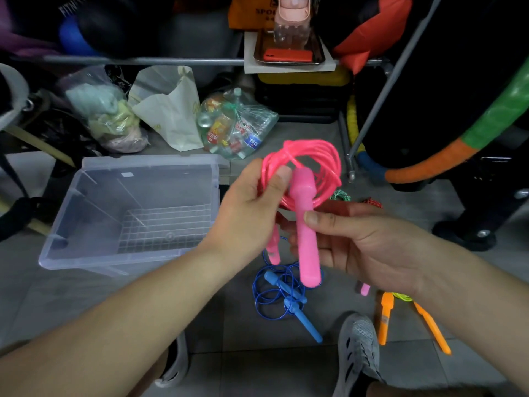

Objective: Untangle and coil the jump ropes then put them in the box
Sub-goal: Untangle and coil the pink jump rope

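A pink jump rope [313,156] is wound into a coil above the floor. My left hand [252,207] grips the coil at its left side, thumb on top. My right hand [363,242] pinches one pink handle [307,239], which points down; the second pink handle [273,249] hangs behind my left hand. On the floor below lies a blue jump rope [282,296], loosely coiled with both handles. An orange-handled rope [385,316] with a yellow-green cord lies to the right. The clear plastic box [86,224] stands at the left with nothing in it.
Bags of bottles [234,127] and cloth [106,116] sit behind the box. A rack bar with a tray, phone and pink bottle [289,53] is at the back. A hoop [429,164] and a black bag stand at right. My grey shoes [357,356] are on the tiles.
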